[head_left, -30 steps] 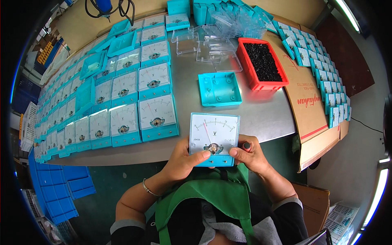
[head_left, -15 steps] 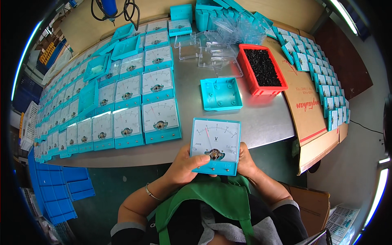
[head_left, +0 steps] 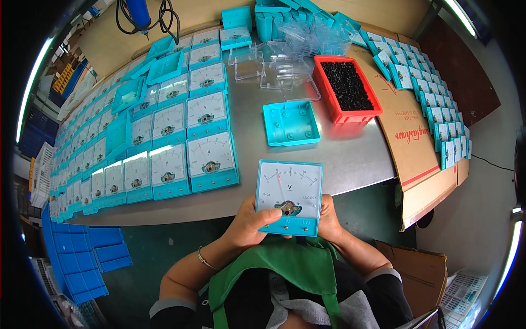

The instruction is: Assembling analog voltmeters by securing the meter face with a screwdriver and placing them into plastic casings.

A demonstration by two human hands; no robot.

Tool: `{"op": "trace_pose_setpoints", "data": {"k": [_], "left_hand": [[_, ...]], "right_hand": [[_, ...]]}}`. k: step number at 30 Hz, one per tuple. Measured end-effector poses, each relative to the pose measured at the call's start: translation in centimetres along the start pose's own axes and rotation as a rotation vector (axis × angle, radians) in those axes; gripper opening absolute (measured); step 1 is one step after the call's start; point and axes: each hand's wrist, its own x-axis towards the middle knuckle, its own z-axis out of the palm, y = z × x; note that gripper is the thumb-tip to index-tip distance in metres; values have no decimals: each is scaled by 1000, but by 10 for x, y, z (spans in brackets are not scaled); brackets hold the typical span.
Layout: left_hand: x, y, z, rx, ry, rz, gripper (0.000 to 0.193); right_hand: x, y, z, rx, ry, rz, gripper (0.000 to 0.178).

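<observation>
A voltmeter point(head_left: 289, 189) with a white dial and teal case is held up in front of me, its face toward me. My left hand point(head_left: 249, 222) grips its lower left corner, the thumb lying over the front near the terminals. Along the right edge, my right hand point(head_left: 329, 219) holds it too, with most of its fingers hidden behind the case. Just beyond, on the metal table, lies an open teal case shell point(head_left: 291, 124) with posts inside. Rows of similar voltmeters point(head_left: 211, 159) cover the table's left side.
A red bin point(head_left: 348, 90) of small black parts stands right of the shell. Clear plastic covers point(head_left: 285, 74) and stacked teal cases point(head_left: 268, 24) lie at the back. More meters point(head_left: 449, 131) stand on cardboard point(head_left: 408, 148) at right. A blue tool point(head_left: 138, 13) hangs at upper left.
My view has shifted slightly, so the table's things appear a little farther left. Both hands keep the voltmeter in nearly the same place.
</observation>
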Motion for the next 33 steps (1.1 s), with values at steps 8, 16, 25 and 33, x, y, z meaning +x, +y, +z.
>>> {"op": "trace_pose_setpoints", "data": {"k": [8, 16, 25, 33], "left_hand": [[-1, 9, -5, 3, -6, 19, 46], [6, 22, -17, 397, 110, 321, 79], [6, 31, -26, 323, 152, 576, 112], [1, 33, -24, 191, 9, 435, 110]], "right_hand": [[9, 1, -10, -63, -4, 54, 15], [39, -65, -10, -495, -47, -162, 24], [69, -77, 25, -917, -291, -609, 34], [112, -38, -42, -1476, 12, -718, 17]]}}
